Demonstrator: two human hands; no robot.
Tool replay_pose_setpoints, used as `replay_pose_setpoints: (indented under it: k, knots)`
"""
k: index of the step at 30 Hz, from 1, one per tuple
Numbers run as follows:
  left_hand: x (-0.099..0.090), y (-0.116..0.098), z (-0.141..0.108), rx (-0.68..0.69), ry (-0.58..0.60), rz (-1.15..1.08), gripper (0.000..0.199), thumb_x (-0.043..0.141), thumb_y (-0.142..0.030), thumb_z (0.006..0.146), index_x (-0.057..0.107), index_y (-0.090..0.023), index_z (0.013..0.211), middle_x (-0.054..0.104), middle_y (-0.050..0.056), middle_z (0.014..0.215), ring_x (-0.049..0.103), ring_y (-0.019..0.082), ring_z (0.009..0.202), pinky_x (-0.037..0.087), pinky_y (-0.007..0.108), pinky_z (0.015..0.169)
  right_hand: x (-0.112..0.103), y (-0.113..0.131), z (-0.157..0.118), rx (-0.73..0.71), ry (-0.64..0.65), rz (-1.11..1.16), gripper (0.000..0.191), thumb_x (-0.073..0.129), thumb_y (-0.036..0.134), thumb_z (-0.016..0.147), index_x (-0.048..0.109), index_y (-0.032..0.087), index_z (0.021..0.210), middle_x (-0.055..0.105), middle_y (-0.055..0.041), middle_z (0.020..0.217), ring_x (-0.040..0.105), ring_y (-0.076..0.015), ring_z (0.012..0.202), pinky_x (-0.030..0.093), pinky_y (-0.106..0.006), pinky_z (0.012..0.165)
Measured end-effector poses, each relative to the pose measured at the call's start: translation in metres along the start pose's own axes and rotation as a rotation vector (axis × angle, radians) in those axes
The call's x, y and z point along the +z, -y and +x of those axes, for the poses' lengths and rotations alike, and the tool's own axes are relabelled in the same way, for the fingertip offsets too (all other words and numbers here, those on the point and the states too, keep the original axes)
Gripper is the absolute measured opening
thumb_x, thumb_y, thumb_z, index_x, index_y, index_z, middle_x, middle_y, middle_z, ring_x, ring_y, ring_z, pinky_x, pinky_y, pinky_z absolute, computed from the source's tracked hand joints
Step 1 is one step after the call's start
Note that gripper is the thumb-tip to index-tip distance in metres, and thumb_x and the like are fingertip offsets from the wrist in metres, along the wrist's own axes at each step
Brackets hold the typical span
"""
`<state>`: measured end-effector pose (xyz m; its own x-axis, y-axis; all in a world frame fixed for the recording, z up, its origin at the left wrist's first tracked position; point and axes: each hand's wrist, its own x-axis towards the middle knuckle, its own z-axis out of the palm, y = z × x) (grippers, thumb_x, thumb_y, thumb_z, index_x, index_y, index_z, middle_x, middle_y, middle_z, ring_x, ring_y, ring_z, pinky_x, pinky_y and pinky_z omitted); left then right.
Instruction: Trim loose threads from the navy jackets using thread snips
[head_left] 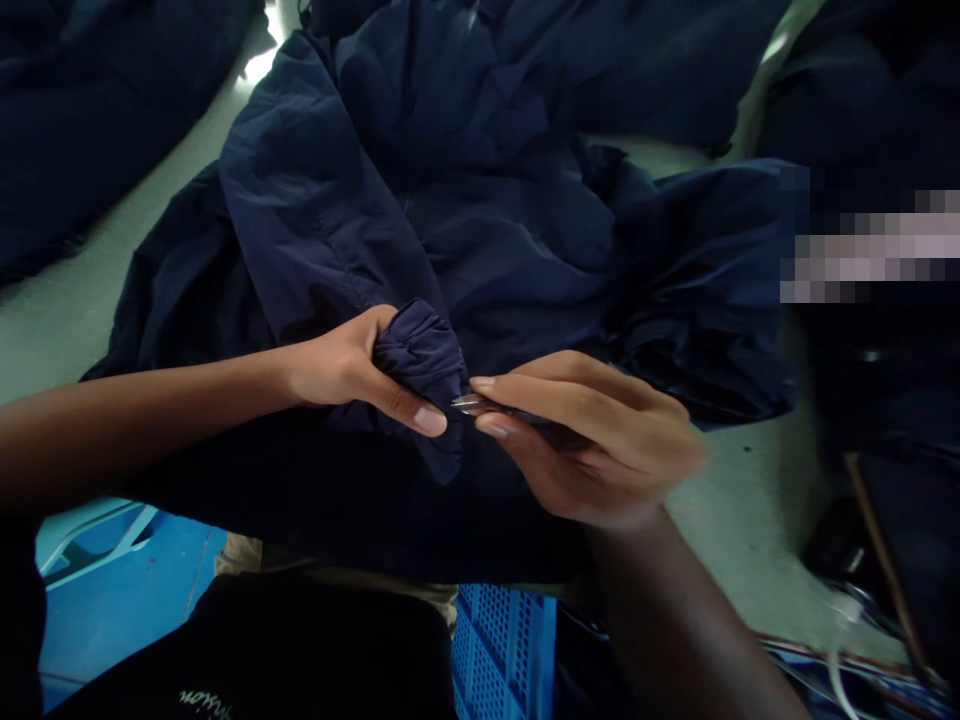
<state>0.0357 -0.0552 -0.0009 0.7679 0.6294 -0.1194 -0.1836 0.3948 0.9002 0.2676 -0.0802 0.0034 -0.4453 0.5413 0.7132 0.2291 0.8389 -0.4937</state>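
While the left hand pinches the gathered cuff between thumb and fingers, the right hand holds a pointed metal tool in its fingertips, the tip right at the cuff; whether they touch, I cannot tell. The cuff ends a sleeve of the dark blue garment, crumpled over the table.

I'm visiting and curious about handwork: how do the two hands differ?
The left hand grips bunched navy cloth; the right hand holds a pointed metal tool. The left hand's thumb lies over the cloth, while the right hand's thumb is against the tool. Both are bare.
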Motion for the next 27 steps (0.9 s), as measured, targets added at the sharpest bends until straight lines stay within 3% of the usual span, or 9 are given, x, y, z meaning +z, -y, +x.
replay_pose_setpoints:
  k: [19, 27]
  knots:
    - [-0.0005, -0.0007, 0.0011, 0.015, 0.022, -0.008, 0.035, 0.101, -0.017, 0.056, 0.075, -0.012, 0.078, 0.070, 0.001, 0.076, 0.067, 0.012, 0.071, 0.057, 0.020, 0.070, 0.0014, 0.0009, -0.0003, 0.005, -0.005, -0.003, 0.029, 0.083, 0.011, 0.083, 0.077, 0.024, 0.109, 0.079, -0.0018, 0.082, 0.073, -0.0157, 0.064, 0.058, -0.025, 0.048]
    - [0.0001, -0.0019, 0.0007, 0.035, 0.017, 0.034, 0.025, 0.097, -0.018, 0.063, 0.076, -0.011, 0.075, 0.070, 0.003, 0.076, 0.069, 0.014, 0.073, 0.057, 0.023, 0.072, 0.0003, -0.0008, -0.0032, 0.030, -0.040, 0.019, 0.034, 0.083, 0.011, 0.082, 0.078, 0.026, 0.112, 0.080, -0.0007, 0.084, 0.073, -0.0163, 0.063, 0.057, -0.026, 0.046]
